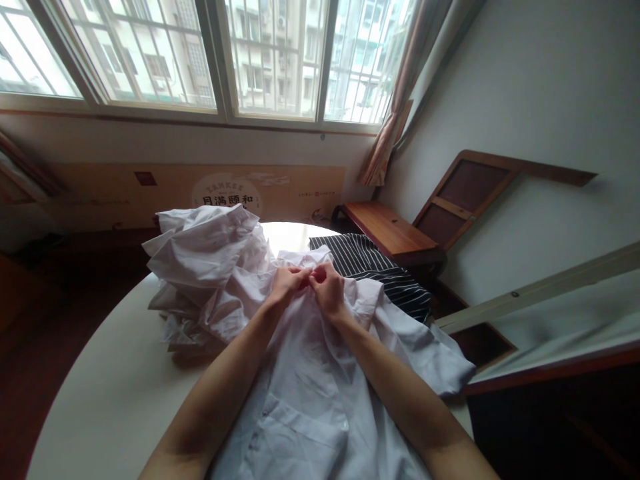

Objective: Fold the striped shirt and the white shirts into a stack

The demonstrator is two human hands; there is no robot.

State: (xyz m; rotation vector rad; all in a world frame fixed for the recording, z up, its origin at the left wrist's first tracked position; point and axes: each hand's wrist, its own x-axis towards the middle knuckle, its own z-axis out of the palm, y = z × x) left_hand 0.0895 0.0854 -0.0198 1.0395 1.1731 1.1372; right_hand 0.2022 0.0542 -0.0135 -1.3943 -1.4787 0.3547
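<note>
A white collared garment [305, 373], like a shirt or coat, lies spread over the table towards me, with one sleeve stretched to the right. Just below its collar, my left hand [291, 280] pinches the cloth with closed fingers. My right hand [327, 285] pinches the same garment right beside it, the fingertips of both nearly meeting. Whether a button is between them is too small to tell. To the left of my hands rises a crumpled pile of white clothes [210, 260]. Black cloth with white stripes [370, 263] lies behind the right sleeve.
The round white table [100, 387] carries all the cloth. Beyond it at the right stand a wooden bench [390, 227] and a brown wooden frame [465, 190] against the wall. A long printed cardboard panel [295, 183] leans below the barred windows [275, 60].
</note>
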